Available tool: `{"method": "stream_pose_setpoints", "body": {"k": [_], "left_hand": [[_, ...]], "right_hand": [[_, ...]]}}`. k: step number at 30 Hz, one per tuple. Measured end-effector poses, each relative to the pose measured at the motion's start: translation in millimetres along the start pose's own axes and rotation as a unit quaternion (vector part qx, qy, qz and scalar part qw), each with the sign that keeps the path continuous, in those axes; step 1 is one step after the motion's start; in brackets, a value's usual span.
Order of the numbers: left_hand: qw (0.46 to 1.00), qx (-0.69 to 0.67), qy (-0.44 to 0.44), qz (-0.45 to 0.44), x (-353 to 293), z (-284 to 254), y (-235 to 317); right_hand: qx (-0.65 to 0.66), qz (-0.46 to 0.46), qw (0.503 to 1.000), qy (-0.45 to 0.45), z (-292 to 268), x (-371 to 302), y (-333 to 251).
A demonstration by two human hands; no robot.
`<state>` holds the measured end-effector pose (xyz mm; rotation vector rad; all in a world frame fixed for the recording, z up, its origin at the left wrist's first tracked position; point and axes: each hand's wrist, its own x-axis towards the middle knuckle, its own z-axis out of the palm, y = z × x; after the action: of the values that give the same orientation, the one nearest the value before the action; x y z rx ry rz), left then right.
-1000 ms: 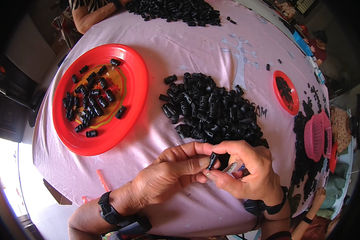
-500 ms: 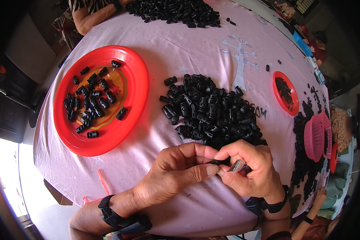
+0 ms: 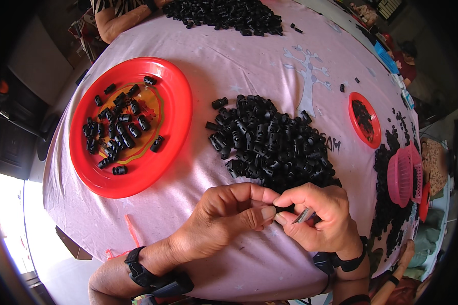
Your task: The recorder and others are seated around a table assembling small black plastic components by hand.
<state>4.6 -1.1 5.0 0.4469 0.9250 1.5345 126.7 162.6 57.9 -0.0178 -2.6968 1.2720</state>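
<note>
My left hand (image 3: 234, 211) and my right hand (image 3: 318, 213) meet fingertip to fingertip at the near edge of a heap of black cord locks (image 3: 269, 142). Both are closed in a pinch. Between them sits a small black plastic piece (image 3: 286, 208), mostly covered by the fingers, apparently one of the cord locks. A flat, greyish, blade-like strip (image 3: 303, 215) pokes out between my right thumb and curled fingers; its other end is hidden. Left of the heap, a red plate (image 3: 174, 147) holds several loose cord locks.
A pink cloth (image 3: 229, 58) covers the table. Another black heap (image 3: 224, 15) lies at the far side by a person's forearm (image 3: 124, 23). At right are a small red dish (image 3: 376, 134), a pink basket (image 3: 399, 175) and scattered black parts (image 3: 384, 203). A pink string (image 3: 132, 231) lies front left.
The blade-like strip in my right hand has tilted slightly, and the black piece between my fingertips is more covered. The view has shifted a little; the plate and heaps look the same.
</note>
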Motion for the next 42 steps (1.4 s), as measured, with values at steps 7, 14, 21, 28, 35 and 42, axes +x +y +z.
{"method": "stream_pose_setpoints", "body": {"k": [7,14,21,28,35,42], "left_hand": [[0.999,-0.036,-0.005,-0.027,-0.3,-0.7,5.1],[0.991,-0.121,-0.016,-0.062,0.3,-5.0,2.7],[0.988,-0.109,-0.012,-0.104,1.6,-5.5,4.2],[0.979,-0.175,-0.017,-0.106,-0.5,-8.6,0.1],[0.970,-0.216,0.017,-0.111,2.4,-3.3,0.1],[0.974,-0.199,0.008,-0.108,2.9,-5.1,-2.8]], "right_hand": [[0.027,-0.005,0.997,0.067,10.6,-1.2,6.6],[0.062,-0.005,0.997,0.054,7.0,-1.9,7.0],[0.090,0.009,0.995,0.047,8.9,-1.8,6.0],[0.021,0.011,0.999,0.043,2.8,1.3,-2.2],[-0.100,-0.010,0.993,0.058,13.2,1.4,0.3],[-0.148,-0.012,0.987,0.063,16.4,0.2,3.7]]}}
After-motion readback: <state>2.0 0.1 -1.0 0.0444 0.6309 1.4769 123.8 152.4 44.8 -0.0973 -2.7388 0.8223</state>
